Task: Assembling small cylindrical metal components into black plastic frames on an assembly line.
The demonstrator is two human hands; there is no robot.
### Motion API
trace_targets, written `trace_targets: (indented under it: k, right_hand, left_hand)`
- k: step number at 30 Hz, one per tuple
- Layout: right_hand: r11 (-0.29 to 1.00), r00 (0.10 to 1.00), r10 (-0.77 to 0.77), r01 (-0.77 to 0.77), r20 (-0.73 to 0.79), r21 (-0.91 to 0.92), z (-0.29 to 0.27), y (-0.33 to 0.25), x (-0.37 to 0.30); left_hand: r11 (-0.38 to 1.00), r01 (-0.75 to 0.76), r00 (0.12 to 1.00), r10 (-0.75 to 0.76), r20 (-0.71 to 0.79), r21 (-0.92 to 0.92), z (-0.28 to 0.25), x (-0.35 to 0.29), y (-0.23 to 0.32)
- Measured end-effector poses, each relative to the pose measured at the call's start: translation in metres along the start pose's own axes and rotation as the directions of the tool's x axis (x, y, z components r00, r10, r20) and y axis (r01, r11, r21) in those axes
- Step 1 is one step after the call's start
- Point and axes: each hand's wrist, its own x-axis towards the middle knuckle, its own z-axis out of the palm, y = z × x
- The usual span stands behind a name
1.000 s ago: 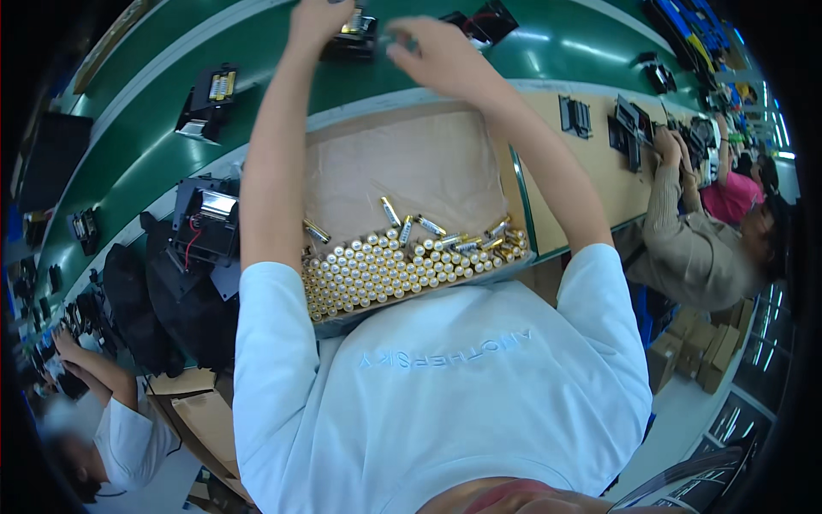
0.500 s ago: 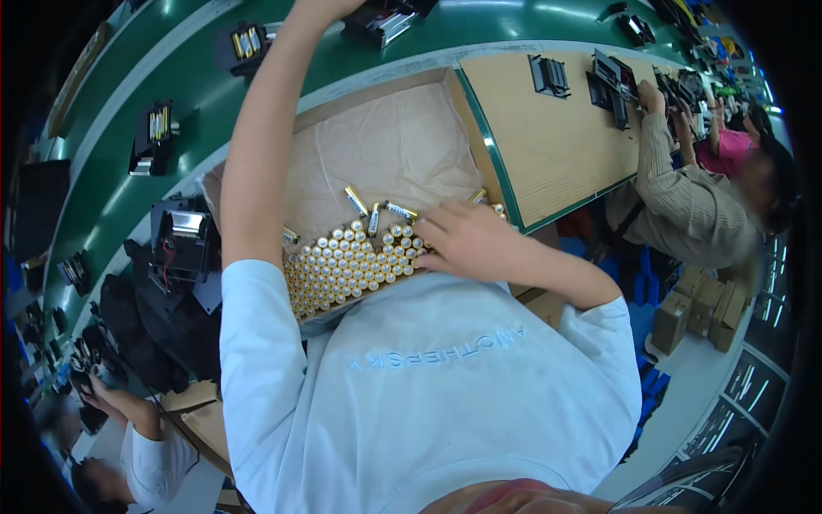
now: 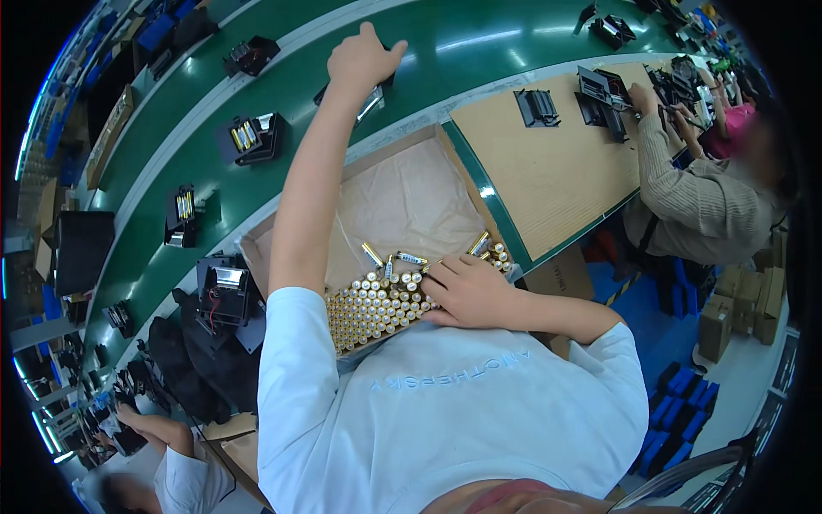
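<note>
A cardboard box (image 3: 467, 176) lined with brown paper stands in front of me. Many gold-and-silver batteries (image 3: 368, 313) are packed upright in its near part, and several loose batteries (image 3: 411, 258) lie on top. My right hand (image 3: 471, 293) rests on the batteries at the right, fingers bent around some of them; what is under the palm is hidden. My left arm stretches over the box to the green conveyor. There my left hand (image 3: 364, 64), thumb and a finger spread, is over a black device with a silver part (image 3: 371, 106), which it partly covers.
On the green belt (image 3: 462, 38) stand black devices with batteries (image 3: 244, 137). Left of the box is a black unit with red wires (image 3: 224, 295). A cardboard-topped table (image 3: 505, 163) holds a black part (image 3: 537, 109); a co-worker (image 3: 711, 188) handles devices there. Another person (image 3: 163, 463) works lower left.
The view has shifted, so the box and belt appear lower. My left hand has moved to the right, over the black device on the belt. My right hand stays at the batteries.
</note>
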Motion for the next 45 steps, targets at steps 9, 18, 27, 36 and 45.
trace_targets:
  k: [9, 18, 27, 36, 45]
  right_hand:
    - [0.987, 0.987, -0.158, 0.159, -0.011, 0.015, 0.011, 0.01, 0.001]
    - [0.966, 0.966, -0.243, 0.232, 0.086, 0.115, -0.008, 0.042, 0.029]
    - [0.925, 0.885, 0.363, -0.306, -0.292, 0.224, -0.071, 0.173, 0.189]
    - [0.937, 0.939, 0.343, -0.344, -0.025, -0.067, -0.066, 0.196, 0.253]
    - [0.959, 0.923, 0.189, -0.246, -0.336, -0.137, -0.031, 0.183, 0.233]
  left_hand:
    - [0.988, -0.151, 0.984, 0.15, -0.094, -0.005, 0.024, -0.01, -0.011]
    - [0.343, 0.172, 0.98, -0.153, 0.126, -0.923, 0.022, -0.017, -0.04]
    - [0.092, 0.229, 0.961, -0.179, 0.21, -0.969, 0.028, -0.025, -0.05]
    - [-0.317, 0.15, 0.961, -0.176, 0.213, -0.936, 0.032, -0.023, -0.052]
    - [-0.102, 0.229, 0.901, -0.353, 0.251, -0.968, 0.011, -0.031, -0.052]
